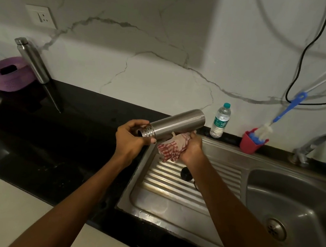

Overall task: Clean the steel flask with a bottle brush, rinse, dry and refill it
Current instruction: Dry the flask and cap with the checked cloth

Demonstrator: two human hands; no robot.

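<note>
The steel flask (176,124) is held almost level above the counter's edge, its open threaded mouth pointing left. My left hand (131,139) grips it at the neck. My right hand (192,148) holds a red-and-white checked cloth (172,147) bunched against the underside of the flask's body. A black cap (186,173) lies on the ribbed drainboard (171,187) below my right forearm. The bottle brush (280,118), blue-handled with white bristles, stands in a red cup (251,143) behind the sink.
A plastic water bottle (220,120) stands at the wall by the sink rim. The basin (291,205) and tap (316,145) are to the right. On the black counter (54,141) at far left stand a second steel bottle (33,60) and a purple basket (7,74).
</note>
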